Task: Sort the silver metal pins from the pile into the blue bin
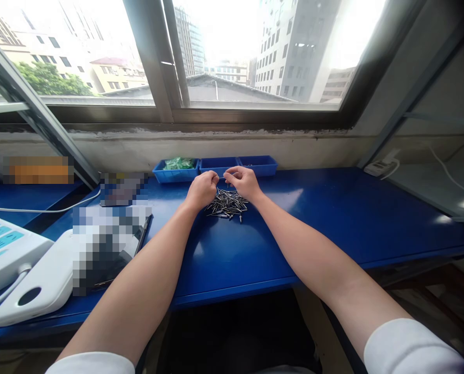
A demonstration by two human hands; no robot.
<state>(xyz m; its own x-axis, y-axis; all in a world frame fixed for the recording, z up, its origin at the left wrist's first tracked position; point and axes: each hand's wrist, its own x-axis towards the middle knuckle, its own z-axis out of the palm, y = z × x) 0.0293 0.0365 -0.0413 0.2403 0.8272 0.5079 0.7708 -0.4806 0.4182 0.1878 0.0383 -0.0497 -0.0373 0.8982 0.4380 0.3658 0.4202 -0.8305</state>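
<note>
A heap of thin, dark metal pins, perhaps rivets or screws, lies loose on the blue tabletop. Just over its left side is my left hand, thumb and fingers pinched together. Opposite it, above the heap's right side, my right hand is pinched as well, its fingertips close to those of the left. Something small and thin seems to be between the fingertips, too small to name. A short dark piece shows just below the right fingertips.
Behind my hands stand a blue bin with green contents, a middle blue bin and a right blue bin. To the left are a white power strip, a white device and a cable. A window is ahead.
</note>
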